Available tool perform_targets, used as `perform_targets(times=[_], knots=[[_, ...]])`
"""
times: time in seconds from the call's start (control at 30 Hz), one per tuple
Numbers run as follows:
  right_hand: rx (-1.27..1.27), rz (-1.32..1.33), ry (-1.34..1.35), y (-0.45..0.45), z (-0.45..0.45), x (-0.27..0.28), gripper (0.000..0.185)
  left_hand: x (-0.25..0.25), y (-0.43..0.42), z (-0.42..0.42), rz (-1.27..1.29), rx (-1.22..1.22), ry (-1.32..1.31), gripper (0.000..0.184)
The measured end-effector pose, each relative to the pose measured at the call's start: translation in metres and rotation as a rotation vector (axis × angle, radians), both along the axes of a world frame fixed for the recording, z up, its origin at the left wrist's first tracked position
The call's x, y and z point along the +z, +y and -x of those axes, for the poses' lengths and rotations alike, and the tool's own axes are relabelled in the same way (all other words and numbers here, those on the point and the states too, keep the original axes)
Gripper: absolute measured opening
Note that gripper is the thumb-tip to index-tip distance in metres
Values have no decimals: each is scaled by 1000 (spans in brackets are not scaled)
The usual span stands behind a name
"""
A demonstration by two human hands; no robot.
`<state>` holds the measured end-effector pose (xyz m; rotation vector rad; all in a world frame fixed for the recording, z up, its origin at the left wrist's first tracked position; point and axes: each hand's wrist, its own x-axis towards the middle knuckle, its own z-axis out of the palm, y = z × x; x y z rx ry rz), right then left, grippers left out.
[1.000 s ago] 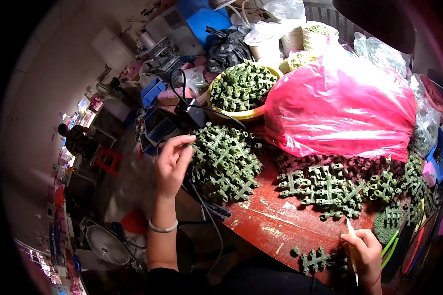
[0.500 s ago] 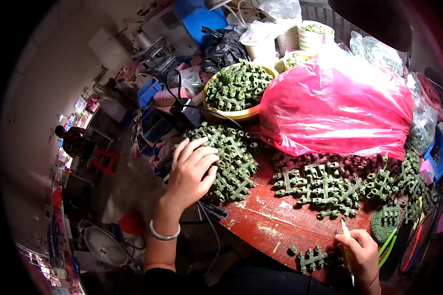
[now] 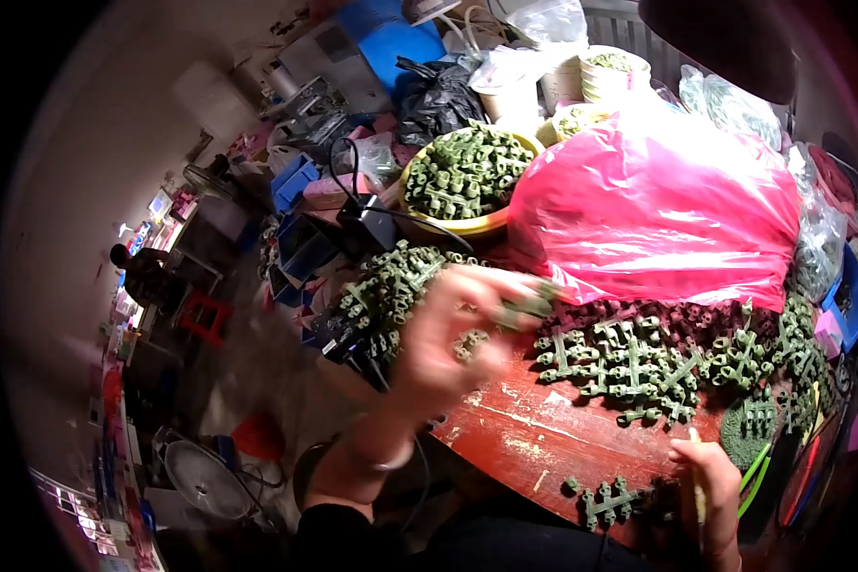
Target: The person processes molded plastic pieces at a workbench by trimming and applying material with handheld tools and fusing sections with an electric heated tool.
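Left hand [image 3: 448, 348]: blurred; thumb and fingers are brought together at the tips, where a green piece [image 3: 530, 307] appears to be clamped.
Green piece: held above the desk [image 3: 505, 419] at the left hand's fingertips – its outline is smeared.
Right hand [image 3: 718, 477]: closed around a slim pale tool [image 3: 701, 505], whose tip is pointed away from the body.
Heap [image 3: 391, 278]: partly hidden by the left hand, seen behind it and to its left.
Cluster of green pieces [image 3: 631, 367]: spread on the desk, right of the left hand and beyond the right hand.
Branched piece [image 3: 608, 503]: laid on the desk, near the right hand on its left.
Yellow basin [image 3: 477, 227]: piled with green pieces, placed beyond the left hand.
Pink bag [image 3: 658, 214]: set beyond both hands – just beside the basin.
Bright green tool [image 3: 755, 484]: found just right of the right hand.
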<state>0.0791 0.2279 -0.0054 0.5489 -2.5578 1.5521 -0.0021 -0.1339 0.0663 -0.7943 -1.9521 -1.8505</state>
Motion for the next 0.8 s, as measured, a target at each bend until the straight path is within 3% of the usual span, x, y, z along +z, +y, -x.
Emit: perform_targets(times=[0.03, 0.07, 0.17, 0.2, 0.3, 0.4, 0.43, 0.53, 0.57, 0.63, 0.73, 0.77, 0.8], knots=[[-21, 112, -186, -1, -2, 10, 22, -18, 28, 9, -106, -216, 38, 34], [-18, 73, -261, 6, 0, 21, 37, -12, 52, 8, 127, -164, 144, 32], [-61, 333, -371, 2, 4, 36, 57, -42, 132, -12, 311, -147, 321, 23], [-70, 429, -364, -1, 5, 39, 45, -44, 147, -13, 326, -221, 437, 22], [-208, 243, -249, 19, 11, 24, 21, -61, 168, -18, 314, -301, 489, 22], [-202, 237, -248, 16, 12, 32, 19, -81, 173, -12, 49, -375, 228, 32], [-209, 314, -338, 11, 10, 38, 18, -78, 172, -11, 69, -308, 218, 39], [-210, 231, -217, 6, 7, 23, 16, -83, 167, -5, 95, -233, 182, 71], [-210, 231, -219, 7, 9, 23, 16, -86, 166, -7, 11, -383, -2, 75], [-49, -58, 75, 14, 14, 24, 13, -88, 163, -7, -97, -631, -335, 85], [-93, -37, 143, 9, 16, 20, 28, -94, 155, -1, 113, -624, -358, 47], [-136, 97, 80, 3, 13, 20, 37, -82, 157, -4, 22, -601, -560, 29], [-202, 219, 21, 4, 10, 21, 47, -83, 154, 3, 89, -610, -524, 28]])
